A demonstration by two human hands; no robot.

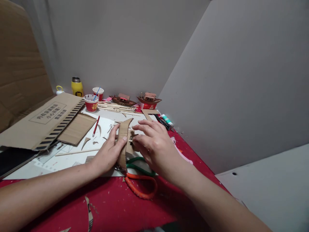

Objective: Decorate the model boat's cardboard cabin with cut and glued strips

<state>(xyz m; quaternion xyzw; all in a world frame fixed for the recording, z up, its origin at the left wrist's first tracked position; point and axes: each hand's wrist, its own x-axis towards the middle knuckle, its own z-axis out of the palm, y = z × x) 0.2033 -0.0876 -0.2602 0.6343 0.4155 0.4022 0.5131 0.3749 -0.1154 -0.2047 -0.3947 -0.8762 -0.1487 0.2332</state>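
Left hand [107,156] grips curved brown cardboard strip [124,137], hold of right hand [155,145] unclear; overtight squeezing could crease the strip.

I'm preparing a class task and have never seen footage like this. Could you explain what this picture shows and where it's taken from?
There is no machine here, just a person's two bare hands. The camera is worn on the head, so the single picture looks forward and down past the forearms.

The left hand holds a curved brown cardboard strip. The right hand has its fingers bent beside it, near a small brown cardboard piece; their exact grip is hidden.

Below the hands are scissors with green and orange loop handles. A flat white sheet covers part of the red surface. Farther back are a slim red pencil, thin pale wooden sticks and two small brown model boats.
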